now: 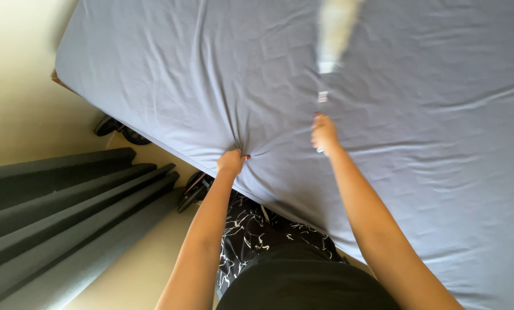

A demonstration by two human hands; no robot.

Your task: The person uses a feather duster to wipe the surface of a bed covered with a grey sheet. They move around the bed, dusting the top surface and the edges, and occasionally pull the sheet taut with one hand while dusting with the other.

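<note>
A grey-blue fitted sheet [418, 115] covers a mattress that fills most of the view. My left hand [232, 161] pinches a bunch of the sheet near the mattress's near edge, and creases fan out from the grip. My right hand [324, 135] is closed on the handle of a brush-like tool [333, 34]. The tool's pale, fluffy head is blurred with motion and lies over the sheet further in. Both forearms reach out from the bottom of the view.
Dark grey curtain folds [62, 218] hang at the lower left. Dark shoes [119, 129] lie on the cream floor by the bed's edge, another pair [195, 188] near my legs. A bed-frame corner [56, 77] shows at the left.
</note>
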